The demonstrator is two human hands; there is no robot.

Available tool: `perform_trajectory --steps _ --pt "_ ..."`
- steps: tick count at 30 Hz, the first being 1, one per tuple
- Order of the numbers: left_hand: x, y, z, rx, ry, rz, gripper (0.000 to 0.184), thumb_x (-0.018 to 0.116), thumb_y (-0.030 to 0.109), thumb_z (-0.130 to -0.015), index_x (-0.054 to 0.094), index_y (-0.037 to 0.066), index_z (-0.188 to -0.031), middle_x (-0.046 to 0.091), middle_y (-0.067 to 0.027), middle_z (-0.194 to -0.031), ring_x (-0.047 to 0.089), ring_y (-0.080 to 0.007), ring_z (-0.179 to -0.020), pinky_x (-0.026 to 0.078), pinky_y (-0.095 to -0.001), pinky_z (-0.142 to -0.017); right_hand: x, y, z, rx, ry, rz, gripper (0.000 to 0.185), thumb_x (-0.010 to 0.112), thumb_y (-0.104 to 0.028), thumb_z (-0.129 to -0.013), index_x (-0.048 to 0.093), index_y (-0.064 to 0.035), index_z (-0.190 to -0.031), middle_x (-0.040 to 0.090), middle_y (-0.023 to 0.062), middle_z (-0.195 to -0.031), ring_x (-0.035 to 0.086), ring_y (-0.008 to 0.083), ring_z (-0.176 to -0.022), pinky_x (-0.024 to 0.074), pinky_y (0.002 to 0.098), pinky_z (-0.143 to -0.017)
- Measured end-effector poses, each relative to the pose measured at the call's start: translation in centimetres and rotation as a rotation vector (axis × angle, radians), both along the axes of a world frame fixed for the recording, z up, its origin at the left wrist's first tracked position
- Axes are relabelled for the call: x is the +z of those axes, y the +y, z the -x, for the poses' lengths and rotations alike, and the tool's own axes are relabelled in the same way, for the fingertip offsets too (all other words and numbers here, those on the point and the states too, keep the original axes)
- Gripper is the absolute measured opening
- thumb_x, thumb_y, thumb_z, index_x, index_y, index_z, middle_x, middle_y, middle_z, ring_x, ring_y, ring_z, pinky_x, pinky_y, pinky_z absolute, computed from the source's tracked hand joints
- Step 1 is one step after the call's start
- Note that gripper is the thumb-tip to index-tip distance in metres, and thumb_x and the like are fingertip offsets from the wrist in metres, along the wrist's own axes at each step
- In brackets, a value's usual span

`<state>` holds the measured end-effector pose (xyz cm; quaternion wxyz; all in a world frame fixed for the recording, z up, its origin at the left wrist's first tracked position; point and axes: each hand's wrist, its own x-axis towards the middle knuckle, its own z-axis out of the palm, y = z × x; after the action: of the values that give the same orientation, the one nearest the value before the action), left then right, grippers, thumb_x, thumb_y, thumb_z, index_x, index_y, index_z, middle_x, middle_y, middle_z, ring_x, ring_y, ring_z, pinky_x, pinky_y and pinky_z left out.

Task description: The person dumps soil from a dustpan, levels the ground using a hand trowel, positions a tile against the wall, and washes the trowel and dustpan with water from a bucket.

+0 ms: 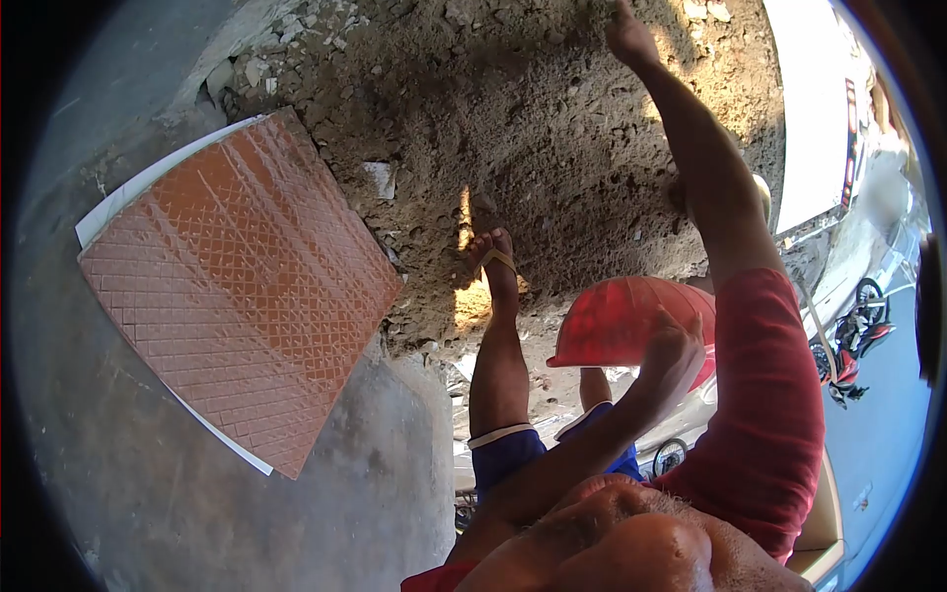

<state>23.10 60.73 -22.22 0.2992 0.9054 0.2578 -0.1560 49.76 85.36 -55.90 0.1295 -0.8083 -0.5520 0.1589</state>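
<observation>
While left hand grips red basin, contents unclear, right hand outstretched, grasp unclear.

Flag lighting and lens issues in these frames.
Head view: heavy fisheye, black curved borders; the dirt mostly shaded, with sunlit patches by the sandalled foot and right hand; the pale strip at right washed out; a hazy smudge near the right edge; sheen on the nose.
</observation>
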Motion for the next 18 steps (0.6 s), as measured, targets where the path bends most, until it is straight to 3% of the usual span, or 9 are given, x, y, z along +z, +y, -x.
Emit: perform_trajectory --steps 1,2,4,7,9,11,13,14,18 --pt "-0.1 0.2 0.0 0.006 0.002 -0.005 0.031 0.049 0.012 -0.088 0.059 0.015 -0.117 0.067 -0.0196 -0.092 0.057 -0.0120 -0.055 0.042 -0.0237 -0.045 6.5 2.4 1.9 -0.245 0.373 -0.111 0.048 0.029 -0.043 -0.097 0.045 -0.0120 -0.130 0.052 0.0285 -0.119 0.050 0.0410 -0.110 0.0400 0.0473 -0.091" --pt "0.0 0.2 0.1 0.007 0.004 -0.013 0.031 0.049 0.012 -0.089 0.059 0.015 -0.118 0.067 -0.0198 -0.092 0.057 -0.0118 -0.055 0.042 -0.0236 -0.045 6.1 3.6 0.2 -0.277 0.141 0.126 0.051 0.028 -0.049 -0.097 0.045 -0.0149 -0.131 0.056 0.0253 -0.112 0.053 0.0393 -0.105 0.0424 0.0464 -0.087" --pt "0.2 -0.2 0.0 0.013 0.010 -0.012 0.033 0.049 0.012 -0.089 0.058 0.015 -0.120 0.067 -0.0202 -0.093 0.057 -0.0115 -0.055 0.042 -0.0233 -0.045 3.0 3.5 -2.9 0.091 0.172 -0.181 0.048 0.033 -0.048 -0.097 0.047 -0.0166 -0.130 0.059 0.0212 -0.099 0.057 0.0362 -0.090 0.0461 0.0447 -0.078" --pt "0.2 -0.6 -0.5 0.005 0.019 0.019 0.039 0.048 0.014 -0.089 0.053 0.017 -0.128 0.063 -0.0279 -0.100 0.058 -0.0108 -0.055 0.041 -0.0216 -0.043 5.3 0.3 2.2 0.071 -0.058 0.244 0.051 0.033 -0.038 -0.099 0.024 -0.0185 -0.145 0.056 0.0268 -0.118 0.065 0.0276 -0.074 0.0550 0.0312 -0.049" --pt "-0.2 0.5 0.2 0.014 0.067 0.038 0.045 0.048 0.017 -0.089 0.049 0.018 -0.134 0.059 -0.0354 -0.107 0.059 -0.0103 -0.055 0.040 -0.0200 -0.042 4.8 -1.7 7.7 0.177 -0.080 0.024 0.050 0.033 -0.038 -0.099 0.024 -0.0201 -0.145 0.058 0.0254 -0.115 0.064 0.0246 -0.068 0.0538 0.0295 -0.048" --pt "0.2 1.5 0.9 0.004 0.034 0.055 0.045 0.049 0.015 -0.088 0.050 0.018 -0.133 0.060 -0.0336 -0.107 0.059 -0.0101 -0.055 0.041 -0.0199 -0.042 3.4 -2.6 7.9 0.257 0.032 0.253 0.050 0.033 -0.041 -0.099 0.027 -0.0216 -0.145 0.059 0.0249 -0.114 0.062 0.0224 -0.063 0.0507 0.0286 -0.044" --pt "0.0 0.5 1.2 0.010 0.034 0.045 0.047 0.049 0.017 -0.086 0.050 0.019 -0.133 0.061 -0.0312 -0.105 0.057 -0.0089 -0.055 0.039 -0.0203 -0.043 5.5 1.8 6.7 -0.037 0.084 0.370 0.050 0.034 -0.040 -0.098 0.027 -0.0209 -0.144 0.061 0.0245 -0.106 0.064 0.0289 -0.072 0.0550 0.0367 -0.058" --pt "-0.2 -0.3 1.2 0.016 0.038 0.017 0.048 0.050 0.018 -0.085 0.049 0.019 -0.134 0.063 -0.0294 -0.103 0.055 -0.0078 -0.054 0.037 -0.0208 -0.042 3.8 3.0 5.6 0.142 -0.077 -0.092 0.051 0.032 -0.038 -0.098 0.026 -0.0140 -0.143 0.063 0.0219 -0.091 0.065 0.0319 -0.080 0.0545 0.0434 -0.069" --pt "-0.8 -1.9 0.8 0.053 0.021 -0.089 0.053 0.052 0.024 -0.082 0.048 0.020 -0.135 0.065 -0.0236 -0.098 0.049 -0.0054 -0.056 0.031 -0.0229 -0.044 7.0 7.6 7.3 -0.374 0.175 0.116 0.043 0.047 -0.034 -0.095 0.047 -0.0094 -0.130 0.062 0.0165 -0.100 0.058 0.0329 -0.085 0.0477 0.0445 -0.074"
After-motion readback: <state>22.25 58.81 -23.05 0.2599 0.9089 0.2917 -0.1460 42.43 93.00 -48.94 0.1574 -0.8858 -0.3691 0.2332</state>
